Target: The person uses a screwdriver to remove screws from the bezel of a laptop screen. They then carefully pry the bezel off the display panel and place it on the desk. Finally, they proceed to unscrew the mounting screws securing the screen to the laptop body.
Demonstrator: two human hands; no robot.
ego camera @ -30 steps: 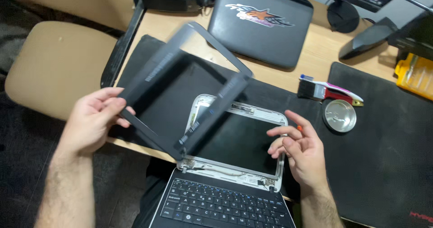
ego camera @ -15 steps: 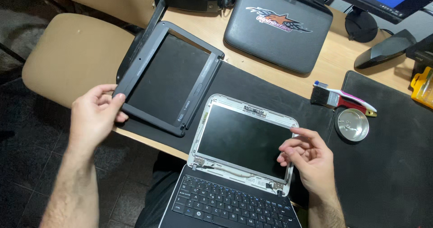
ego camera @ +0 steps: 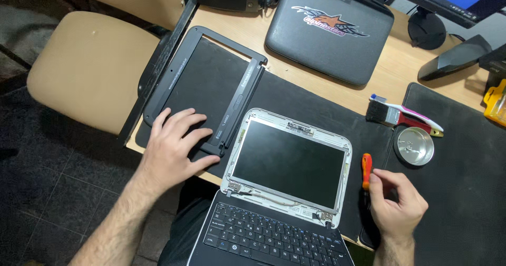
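- Black plastic screen bezel [ego camera: 203,89] lies flat on the dark mat [ego camera: 295,102] at the left of the tabletop [ego camera: 390,76], just beside the open laptop's bare display panel [ego camera: 289,162].
- Left hand [ego camera: 176,145] rests palm-down on the bezel's near corner, fingers spread, its grip released: it presses rather than grasps.
- Right hand [ego camera: 396,203] is at the orange-handled screwdriver [ego camera: 366,171], which lies on the mat just right of the panel; the fingers curl close to the handle, but whether the grip has closed on it cannot be told.
- Display panel sits in its pale frame, hinges and a thin cable exposed along the lower edge above the keyboard [ego camera: 269,237].
- Round metal dish [ego camera: 415,146] and a brush [ego camera: 403,116] lie to the right, near the screwdriver; a closed grey laptop [ego camera: 329,29] lies at the far edge.
- Good practice, as a judgement: keep the bezel flat and away from the tabletop's edge, take the screwdriver by the handle, and steady the panel frame clear of the exposed cable.
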